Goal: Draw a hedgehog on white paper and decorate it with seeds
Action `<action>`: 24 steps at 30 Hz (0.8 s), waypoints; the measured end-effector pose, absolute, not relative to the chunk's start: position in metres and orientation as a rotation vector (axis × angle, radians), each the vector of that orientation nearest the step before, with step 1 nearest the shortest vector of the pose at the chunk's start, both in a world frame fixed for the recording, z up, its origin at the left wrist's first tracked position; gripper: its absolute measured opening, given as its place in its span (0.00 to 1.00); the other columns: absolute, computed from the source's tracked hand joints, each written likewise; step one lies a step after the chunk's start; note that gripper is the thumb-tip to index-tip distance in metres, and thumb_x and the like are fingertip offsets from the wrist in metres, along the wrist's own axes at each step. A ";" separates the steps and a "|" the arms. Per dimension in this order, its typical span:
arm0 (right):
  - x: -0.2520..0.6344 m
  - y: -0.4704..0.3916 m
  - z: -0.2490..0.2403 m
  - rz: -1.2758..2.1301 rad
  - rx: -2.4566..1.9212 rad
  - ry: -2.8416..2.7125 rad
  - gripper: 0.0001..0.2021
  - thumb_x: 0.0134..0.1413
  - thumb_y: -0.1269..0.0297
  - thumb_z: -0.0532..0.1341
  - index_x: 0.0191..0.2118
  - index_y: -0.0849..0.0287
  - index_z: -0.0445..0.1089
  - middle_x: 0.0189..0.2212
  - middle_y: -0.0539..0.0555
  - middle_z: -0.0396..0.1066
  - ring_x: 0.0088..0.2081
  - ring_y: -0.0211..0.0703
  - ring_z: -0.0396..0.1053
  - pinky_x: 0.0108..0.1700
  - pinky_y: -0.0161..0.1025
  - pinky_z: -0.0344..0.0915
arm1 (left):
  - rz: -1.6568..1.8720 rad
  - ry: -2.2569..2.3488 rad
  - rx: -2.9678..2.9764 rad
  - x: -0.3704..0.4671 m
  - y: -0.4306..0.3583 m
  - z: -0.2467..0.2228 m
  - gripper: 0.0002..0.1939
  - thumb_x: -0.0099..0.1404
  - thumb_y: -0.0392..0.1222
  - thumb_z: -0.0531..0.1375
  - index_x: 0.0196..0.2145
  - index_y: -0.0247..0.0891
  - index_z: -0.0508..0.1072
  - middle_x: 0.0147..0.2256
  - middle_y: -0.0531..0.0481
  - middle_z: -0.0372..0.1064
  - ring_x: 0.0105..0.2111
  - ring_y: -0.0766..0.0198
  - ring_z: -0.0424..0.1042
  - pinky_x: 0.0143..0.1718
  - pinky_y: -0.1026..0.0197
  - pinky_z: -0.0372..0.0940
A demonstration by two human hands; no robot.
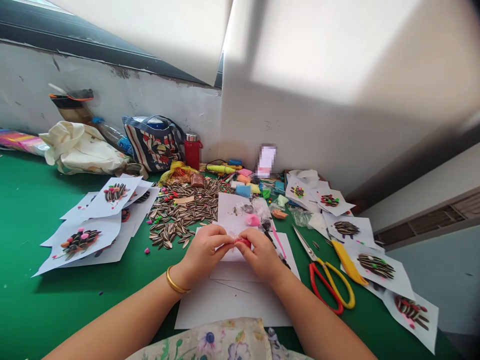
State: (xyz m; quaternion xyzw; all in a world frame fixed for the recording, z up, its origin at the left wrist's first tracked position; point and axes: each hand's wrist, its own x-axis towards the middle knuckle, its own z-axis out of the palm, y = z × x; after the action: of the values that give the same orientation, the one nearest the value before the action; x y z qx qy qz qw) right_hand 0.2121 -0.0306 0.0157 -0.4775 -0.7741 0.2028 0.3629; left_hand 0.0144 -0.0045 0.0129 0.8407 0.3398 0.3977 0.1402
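Above white paper sheets [236, 305], my left hand [204, 252] and my right hand [260, 252] meet at the fingertips. Between them both pinch a small red lump [243, 241] that looks like clay in clear plastic. Just beyond the fingers, a pink clay piece [252, 220] and small plastic bags rest on a white sheet. Striped sunflower seeds [180, 207] are heaped on the green table to the left of that sheet. A gold bangle circles my left wrist.
Scissors [326, 280] with red and yellow handles lie open at the right. Seed-decorated papers lie left [84, 242] and right [380, 265]. Bags, a red bottle [192, 151] and a phone [266, 161] stand along the wall.
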 end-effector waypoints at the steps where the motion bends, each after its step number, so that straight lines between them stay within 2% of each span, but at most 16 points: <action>1: 0.212 -0.031 0.016 0.527 -1.229 -1.992 0.10 0.64 0.58 0.57 0.36 0.58 0.68 0.30 0.52 0.67 0.33 0.42 0.63 0.36 0.38 0.59 | 1.140 0.994 2.436 0.014 -0.005 0.013 0.08 0.67 0.43 0.59 0.37 0.42 0.79 0.33 0.48 0.73 0.34 0.62 0.71 0.38 0.59 0.65; 11: 0.212 -0.031 0.016 0.562 -1.233 -1.955 0.09 0.63 0.59 0.58 0.34 0.58 0.67 0.29 0.50 0.66 0.32 0.40 0.62 0.36 0.37 0.58 | 1.020 1.083 2.471 0.012 -0.005 0.017 0.09 0.69 0.42 0.56 0.35 0.39 0.76 0.35 0.46 0.72 0.36 0.59 0.69 0.40 0.57 0.63; 18: 0.213 -0.030 0.014 0.565 -1.235 -1.943 0.09 0.62 0.58 0.58 0.34 0.58 0.68 0.29 0.50 0.67 0.32 0.41 0.63 0.36 0.37 0.59 | 1.072 1.051 2.190 0.013 -0.004 0.014 0.05 0.65 0.41 0.60 0.33 0.40 0.75 0.34 0.49 0.71 0.37 0.61 0.70 0.41 0.59 0.64; 21: 0.213 -0.030 0.014 0.578 -1.240 -1.934 0.09 0.62 0.59 0.58 0.34 0.57 0.68 0.28 0.50 0.66 0.32 0.40 0.63 0.35 0.37 0.59 | 1.047 1.063 2.146 0.013 -0.003 0.016 0.06 0.66 0.41 0.59 0.31 0.39 0.73 0.32 0.50 0.70 0.36 0.62 0.69 0.40 0.59 0.64; 24: 0.213 -0.029 0.013 0.580 -1.241 -1.930 0.09 0.62 0.58 0.58 0.34 0.57 0.68 0.29 0.50 0.67 0.32 0.40 0.63 0.35 0.37 0.59 | 1.050 1.052 2.151 0.013 -0.002 0.015 0.07 0.67 0.42 0.59 0.32 0.39 0.75 0.33 0.49 0.71 0.36 0.62 0.69 0.40 0.59 0.64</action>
State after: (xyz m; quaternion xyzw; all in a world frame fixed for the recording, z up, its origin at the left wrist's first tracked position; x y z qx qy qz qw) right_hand 0.2132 -0.0294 0.0129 -0.4856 -0.7550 0.2268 0.3777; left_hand 0.0125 -0.0020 0.0152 0.7942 0.3885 0.3876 0.2608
